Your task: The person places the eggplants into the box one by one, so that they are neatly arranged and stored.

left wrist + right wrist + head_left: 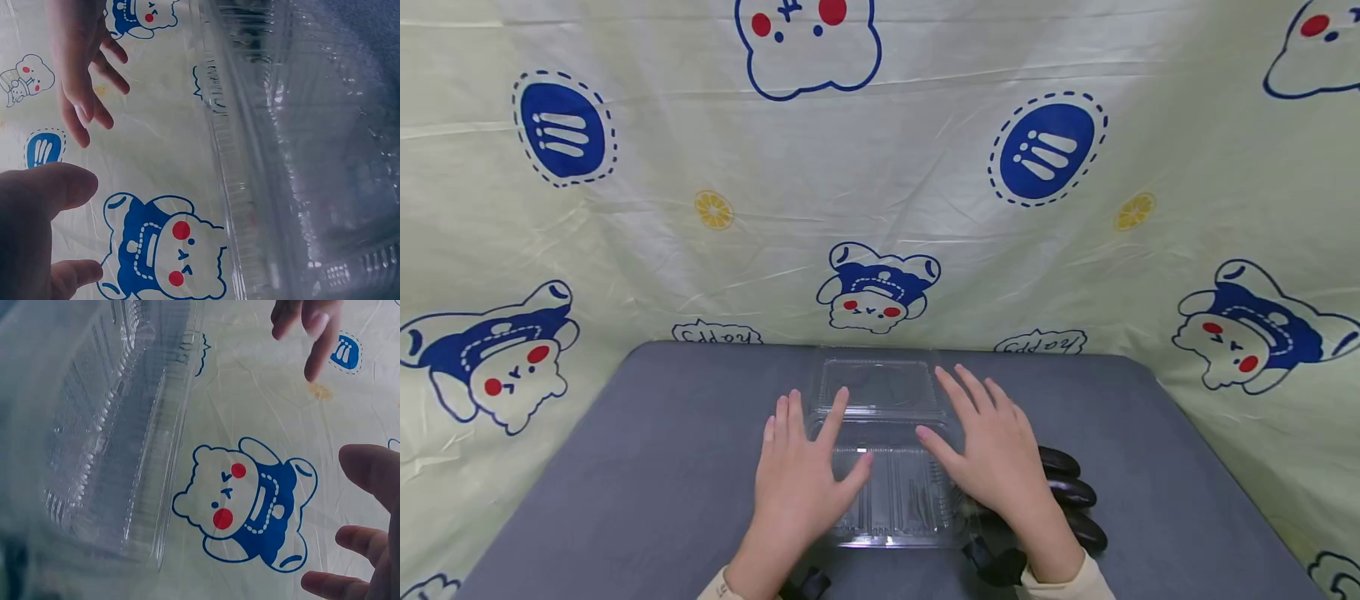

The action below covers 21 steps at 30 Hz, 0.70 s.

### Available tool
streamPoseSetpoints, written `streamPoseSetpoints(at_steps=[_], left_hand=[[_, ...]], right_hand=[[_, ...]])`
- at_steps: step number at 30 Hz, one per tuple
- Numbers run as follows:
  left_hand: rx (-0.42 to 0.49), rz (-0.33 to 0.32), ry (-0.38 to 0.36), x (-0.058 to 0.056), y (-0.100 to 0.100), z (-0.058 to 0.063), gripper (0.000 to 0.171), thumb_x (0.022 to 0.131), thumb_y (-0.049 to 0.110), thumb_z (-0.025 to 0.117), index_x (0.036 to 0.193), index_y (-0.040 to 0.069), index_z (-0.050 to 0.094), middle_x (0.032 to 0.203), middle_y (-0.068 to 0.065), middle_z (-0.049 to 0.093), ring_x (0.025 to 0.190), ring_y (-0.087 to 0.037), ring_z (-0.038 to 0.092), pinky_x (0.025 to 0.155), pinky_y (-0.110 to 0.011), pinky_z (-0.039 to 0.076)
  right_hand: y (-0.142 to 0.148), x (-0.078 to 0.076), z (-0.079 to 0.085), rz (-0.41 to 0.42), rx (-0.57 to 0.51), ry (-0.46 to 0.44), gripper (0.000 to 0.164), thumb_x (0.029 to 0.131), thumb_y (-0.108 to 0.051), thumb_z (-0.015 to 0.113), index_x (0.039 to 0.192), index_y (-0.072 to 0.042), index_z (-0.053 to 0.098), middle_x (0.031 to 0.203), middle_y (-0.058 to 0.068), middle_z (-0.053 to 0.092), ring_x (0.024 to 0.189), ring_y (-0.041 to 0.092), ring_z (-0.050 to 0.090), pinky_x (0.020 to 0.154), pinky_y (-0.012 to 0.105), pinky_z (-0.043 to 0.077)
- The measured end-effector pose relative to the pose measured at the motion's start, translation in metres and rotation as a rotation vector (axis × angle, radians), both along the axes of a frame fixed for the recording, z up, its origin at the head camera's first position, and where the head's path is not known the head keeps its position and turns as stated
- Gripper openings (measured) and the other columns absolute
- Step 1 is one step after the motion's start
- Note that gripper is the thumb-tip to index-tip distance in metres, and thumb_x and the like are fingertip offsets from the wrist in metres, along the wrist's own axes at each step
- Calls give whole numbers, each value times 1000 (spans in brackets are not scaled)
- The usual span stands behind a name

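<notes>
A clear plastic clamshell box (pixel 895 500) lies unfolded on the grey table, its lid (pixel 876 383) at the far side. Over the box's left edge hovers my left hand (pixel 797 479), fingers spread and holding nothing. Above the right edge is my right hand (pixel 1000 454), likewise spread with nothing in it. Both wrist views show the ridged plastic of the box (pixel 337 156) close up, apart from the fingers. Beside and partly behind the right wrist lie several dark, glossy, elongated things (pixel 1072 492) that look like eggplants; my forearm hides part of them.
The grey tabletop (pixel 655 483) extends on both sides of the box. Behind it hangs a pale sheet (pixel 910 167) printed with cartoon bears and blue ovals. Black wrist straps (pixel 996 567) sit under my sleeves.
</notes>
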State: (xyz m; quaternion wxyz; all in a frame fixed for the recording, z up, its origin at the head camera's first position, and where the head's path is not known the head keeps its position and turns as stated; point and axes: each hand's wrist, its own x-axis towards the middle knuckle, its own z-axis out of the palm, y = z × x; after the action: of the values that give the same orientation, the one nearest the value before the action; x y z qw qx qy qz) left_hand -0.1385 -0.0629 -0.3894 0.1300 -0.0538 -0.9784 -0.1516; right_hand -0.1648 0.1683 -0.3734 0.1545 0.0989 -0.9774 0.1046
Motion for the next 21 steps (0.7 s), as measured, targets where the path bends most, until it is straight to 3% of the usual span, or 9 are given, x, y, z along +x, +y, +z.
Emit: streamPoseSetpoints(at_steps=[6, 15, 21], left_hand=[[14, 6, 2, 2, -7, -5, 82, 87, 66, 56, 157, 33, 29, 156, -32, 30, 147, -47, 26, 118, -59, 26], [29, -4, 19, 9, -19, -19, 86, 86, 63, 60, 158, 26, 28, 151, -36, 35, 143, -50, 33, 114, -59, 31], [35, -7, -3, 16, -27, -30, 95, 83, 65, 63, 159, 24, 24, 148, -34, 40, 140, -48, 38, 114, -58, 33]], right_hand=[[9, -1, -1, 18, -21, 6, 80, 89, -63, 59, 157, -31, 29, 158, 9, 38, 137, 43, 42, 101, 69, 38], [28, -4, -2, 11, -36, -51, 82, 91, -68, 52, 158, -29, 26, 159, 11, 36, 138, 42, 41, 101, 69, 38], [44, -6, -3, 10, -48, -79, 83, 90, -64, 59, 158, -28, 26, 157, 13, 38, 134, 45, 43, 97, 69, 40]])
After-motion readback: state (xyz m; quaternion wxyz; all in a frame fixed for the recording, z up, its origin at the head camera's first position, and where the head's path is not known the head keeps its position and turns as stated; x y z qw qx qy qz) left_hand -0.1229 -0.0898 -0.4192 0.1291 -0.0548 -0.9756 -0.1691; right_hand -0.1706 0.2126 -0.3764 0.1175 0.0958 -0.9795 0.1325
